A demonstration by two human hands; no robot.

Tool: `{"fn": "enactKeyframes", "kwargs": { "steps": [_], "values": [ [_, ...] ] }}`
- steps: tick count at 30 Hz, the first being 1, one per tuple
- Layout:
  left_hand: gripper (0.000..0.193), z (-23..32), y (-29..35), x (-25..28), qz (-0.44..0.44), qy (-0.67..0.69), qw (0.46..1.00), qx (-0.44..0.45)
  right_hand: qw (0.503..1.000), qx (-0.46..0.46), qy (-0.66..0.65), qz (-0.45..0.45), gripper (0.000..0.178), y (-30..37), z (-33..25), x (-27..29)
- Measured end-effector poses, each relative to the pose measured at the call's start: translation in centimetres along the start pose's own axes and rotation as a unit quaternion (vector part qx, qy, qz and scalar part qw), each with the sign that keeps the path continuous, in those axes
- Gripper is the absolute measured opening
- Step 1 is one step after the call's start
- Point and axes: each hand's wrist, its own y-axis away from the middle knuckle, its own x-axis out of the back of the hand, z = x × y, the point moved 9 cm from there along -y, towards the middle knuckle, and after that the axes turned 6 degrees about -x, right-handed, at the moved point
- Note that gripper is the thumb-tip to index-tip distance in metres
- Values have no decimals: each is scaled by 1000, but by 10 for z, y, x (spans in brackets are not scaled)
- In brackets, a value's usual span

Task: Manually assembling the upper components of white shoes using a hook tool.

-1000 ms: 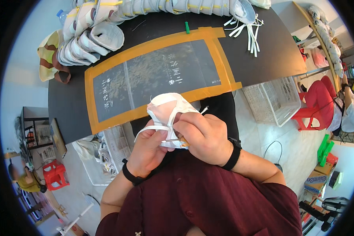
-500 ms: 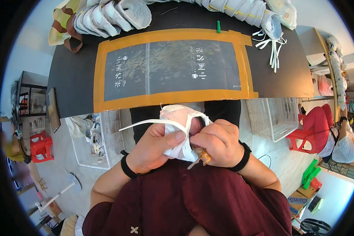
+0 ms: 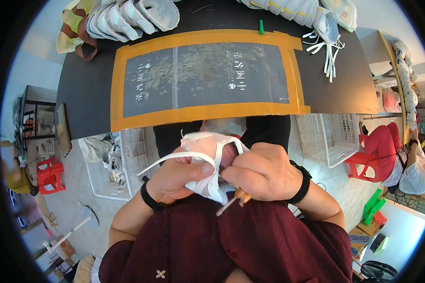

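Observation:
Between my hands, above my lap and in front of the table edge, is a white and pale pink shoe upper [image 3: 203, 143]. My left hand [image 3: 172, 178] is closed on its left side, thumb pressed on the white material. A loose white strap [image 3: 161, 161] sticks out leftward over that hand. My right hand [image 3: 265, 173] is closed with knuckles up at the upper's right edge; its fingertips are hidden. Below its curled fingers shows a thin metal-shafted tool with an amber handle [image 3: 242, 197], shaft pointing down-left. The right hand appears to hold both tool and upper.
A dark table [image 3: 335, 70] bears a taped clear sheet [image 3: 208, 80], rows of nested white uppers [image 3: 113, 21] and a small green-handled tool [image 3: 261, 27]. White crates [image 3: 333, 141] stand on the floor either side. Another person sits at far right, by a red stool [image 3: 366, 165].
The upper has shifted slightly left and down, and my right hand has moved a little right. The tool's shaft shows longer and lower. My view of the table has shifted slightly.

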Motion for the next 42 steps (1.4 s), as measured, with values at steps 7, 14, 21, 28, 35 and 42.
{"fn": "enactKeyframes", "kwargs": {
  "steps": [7,14,21,28,35,42],
  "values": [
    [39,39,3,25,78,-130,981,-124,979,-115,90,142,24,8,16,47],
    [30,76,0,0,128,-345,928,-59,941,-236,-207,128,19,-10,58,58],
    [47,92,-8,1,81,-259,955,-117,830,-403,-386,25,27,-5,76,2],
    [29,88,-9,14,60,-286,948,-126,857,-398,-322,61,32,35,47,-7],
    [39,95,-9,18,112,-237,940,-217,813,-409,-409,73,27,48,43,-25],
    [41,94,-2,23,129,-254,935,-213,801,-406,-437,57,5,44,48,-31]
  ]
}}
